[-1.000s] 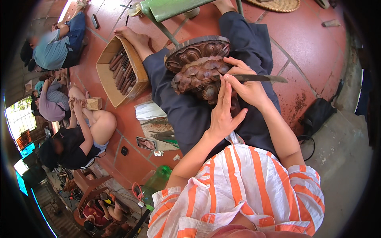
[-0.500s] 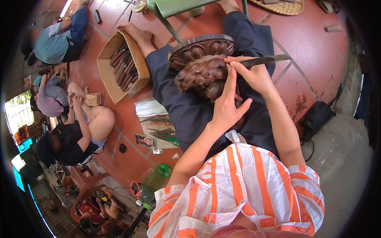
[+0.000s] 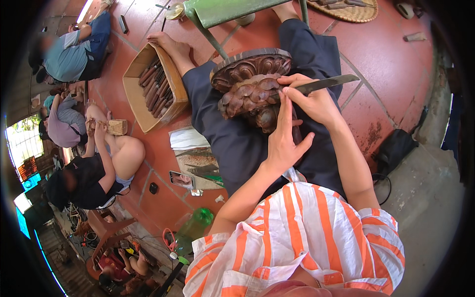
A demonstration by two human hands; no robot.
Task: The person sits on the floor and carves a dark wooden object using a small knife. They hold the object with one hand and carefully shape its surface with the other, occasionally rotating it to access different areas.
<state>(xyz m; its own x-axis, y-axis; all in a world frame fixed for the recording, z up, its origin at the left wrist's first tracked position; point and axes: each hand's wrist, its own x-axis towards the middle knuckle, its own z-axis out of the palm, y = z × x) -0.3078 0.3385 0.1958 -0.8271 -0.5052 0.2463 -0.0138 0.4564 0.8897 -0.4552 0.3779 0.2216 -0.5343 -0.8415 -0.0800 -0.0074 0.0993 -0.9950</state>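
Note:
A dark brown wood carving (image 3: 247,96), with rounded overlapping lobes and a petalled, flat-rimmed base, rests between my legs. My right hand (image 3: 315,103) grips a long, flat, dark metal file (image 3: 336,82) at the carving's right side. The file's free end sticks out to the right, and its other end is hidden by my fingers and the carving. My left hand (image 3: 286,141) is held out with straight fingers, their tips meeting the right hand's thumb beside the carving. Its thumb stands apart.
A cardboard box (image 3: 132,94) of wooden-handled tools stands left of my leg. A green stool (image 3: 225,11) is ahead. Flat tools, a cloth (image 3: 189,138) and a phone (image 3: 181,179) lie at left, near a green bottle (image 3: 200,220). Other people sit at far left.
The file's free end has dipped slightly and its angle has changed a little, with the right hand shifting slightly. The left hand has moved slightly nearer to me. The carving stays in place.

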